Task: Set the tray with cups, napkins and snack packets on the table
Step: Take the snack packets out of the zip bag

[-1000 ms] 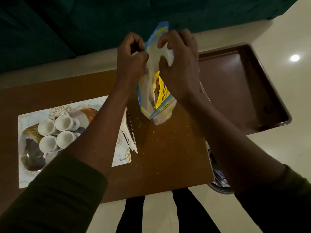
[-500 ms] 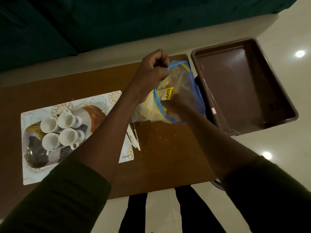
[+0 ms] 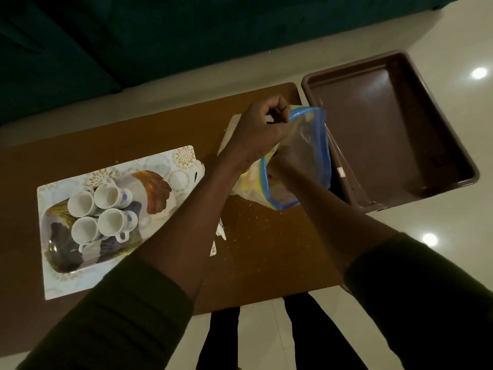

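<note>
My left hand [image 3: 262,129] is shut on the blue-edged rim of a clear zip bag [image 3: 313,145], which lies low over the right part of the brown table [image 3: 266,252]. My right hand [image 3: 286,162] is inside the bag, blurred behind the plastic, and its grip is not visible. Yellow packets [image 3: 249,180] show at the bag's bottom. Several white cups [image 3: 102,212] stand on a patterned tray [image 3: 157,188] at the left. White napkins [image 3: 221,235] peek out under my left forearm.
The patterned tray rests on a pale floral placemat [image 3: 64,284]. An empty dark brown tray [image 3: 400,124] overhangs the table's right end. Crumbs dot the table near the bag. A white sheet [image 3: 230,130] lies behind my left hand. My legs stand at the table's near edge.
The bag came down from upright in both hands to lying low over the table. My right hand went inside it while my left kept hold of the rim.
</note>
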`<state>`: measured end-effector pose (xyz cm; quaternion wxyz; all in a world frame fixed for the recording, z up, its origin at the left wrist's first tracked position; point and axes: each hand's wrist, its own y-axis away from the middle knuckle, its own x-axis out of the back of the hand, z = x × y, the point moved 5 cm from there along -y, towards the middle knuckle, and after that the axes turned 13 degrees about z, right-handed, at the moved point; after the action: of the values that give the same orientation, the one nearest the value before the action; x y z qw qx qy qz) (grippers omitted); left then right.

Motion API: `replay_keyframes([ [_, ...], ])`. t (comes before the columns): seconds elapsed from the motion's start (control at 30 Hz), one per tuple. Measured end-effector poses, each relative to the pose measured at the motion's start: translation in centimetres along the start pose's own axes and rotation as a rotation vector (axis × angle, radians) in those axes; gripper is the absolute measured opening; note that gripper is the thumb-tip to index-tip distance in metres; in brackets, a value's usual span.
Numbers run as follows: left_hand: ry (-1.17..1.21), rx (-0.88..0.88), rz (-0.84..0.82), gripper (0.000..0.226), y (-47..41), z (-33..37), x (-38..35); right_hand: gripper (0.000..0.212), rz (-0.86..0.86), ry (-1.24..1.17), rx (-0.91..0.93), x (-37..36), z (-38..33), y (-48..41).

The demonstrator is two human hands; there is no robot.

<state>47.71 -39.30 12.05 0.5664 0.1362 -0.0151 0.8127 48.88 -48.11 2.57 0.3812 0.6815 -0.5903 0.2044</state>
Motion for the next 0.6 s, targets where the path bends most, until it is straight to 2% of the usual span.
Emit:
replay_keyframes([
  [0.13, -0.012, -0.005, 0.087, 0.028, 0.0, -0.7, -0.2, 0.008, -0.065, -0.471, -0.145, 1.9, 0.0, -0.9],
  [0.17, -0.014, -0.008, 0.121, 0.026, -0.2, -0.8, -0.2, 0.005, -0.077, -0.514, -0.166, 2.7, 0.1, -1.2],
  [0.27, -0.013, -0.022, 0.22, 0.021, -0.5, -0.7, -0.1, 0.019, -0.149, -0.508, -0.186, 5.8, 0.2, -1.5],
  [0.37, -0.045, -0.051, 0.244, 0.027, -0.6, -0.8, -0.8, 0.021, -0.207, -0.495, -0.183, 8.3, -0.5, -1.2],
  [0.5, -0.093, -0.036, 0.252, 0.031, -0.6, -1.6, -2.0, 0.028, -0.131, -0.637, -0.241, 12.9, -0.9, -1.7],
  [0.6, -0.087, -0.04, 0.315, 0.031, -0.7, -1.9, -2.3, 0.036, 0.045, -0.734, -0.257, 17.5, -0.1, -2.5],
])
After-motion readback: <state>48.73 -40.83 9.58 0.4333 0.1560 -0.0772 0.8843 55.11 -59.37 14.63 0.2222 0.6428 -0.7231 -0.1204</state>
